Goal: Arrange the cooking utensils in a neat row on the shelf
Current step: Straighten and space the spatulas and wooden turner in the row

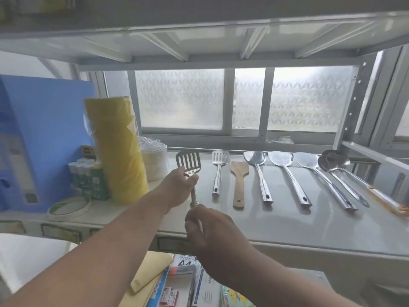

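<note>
Right hand (205, 227) nearest, at 6 o'clock of shelf (287, 227), fingers curled round handle end of slotted spatula (188, 161). Left hand (180, 185) just beyond, at 11 o'clock of right hand, pinching spatula neck below blade. Spatula held above shelf, blade tilted up. At 3 o'clock of it, row on shelf: second slotted spatula (219, 167), wooden spatula (239, 182), three steel turners (285, 171), ladle (340, 169). Yellow roll (117, 149) at 9 o'clock. Frosted window (181, 98) farthest.
</note>
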